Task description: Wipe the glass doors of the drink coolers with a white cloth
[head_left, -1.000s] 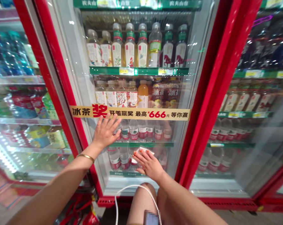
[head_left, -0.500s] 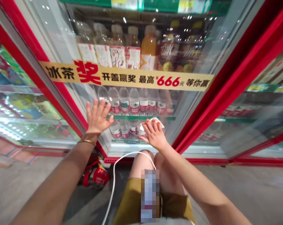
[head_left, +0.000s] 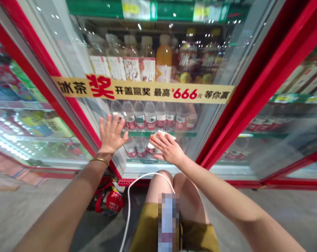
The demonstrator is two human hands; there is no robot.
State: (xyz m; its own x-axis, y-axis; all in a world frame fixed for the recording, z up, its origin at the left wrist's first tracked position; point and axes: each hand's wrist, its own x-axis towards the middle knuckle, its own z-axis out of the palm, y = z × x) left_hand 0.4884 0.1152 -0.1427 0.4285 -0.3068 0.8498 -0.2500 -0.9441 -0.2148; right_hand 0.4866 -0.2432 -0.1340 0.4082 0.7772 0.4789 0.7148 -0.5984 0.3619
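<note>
Spread flat against the lower glass door (head_left: pixel 197 120) of a drinks fridge is my left hand (head_left: pixel 111 134), its fingers apart and nothing in it. A gold bangle circles that wrist. My right hand (head_left: pixel 170 148) presses a white wipe (head_left: pixel 160 133) to the same glass, fingers stretched over it; much of the wipe is hidden beneath the palm and fingers. Behind the glass, water bottles (head_left: pixel 150 115) with red and white labels stand in rows near both hands. Above the hands, a yellow banner (head_left: pixel 137 92) with printed lettering runs across the door.
Red door frames (head_left: pixel 242 105) flank the glass. Tea and juice bottles (head_left: pixel 164 56) fill a higher shelf. A white cable (head_left: pixel 128 206) loops past my knees. On the floor to the left lies a red package (head_left: pixel 113 200). Neighbouring fridges hold more drinks.
My right hand has slid left across the glass with the wipe and turned so its fingers point more leftward. My left hand stays against the door. The view has shifted slightly.
</note>
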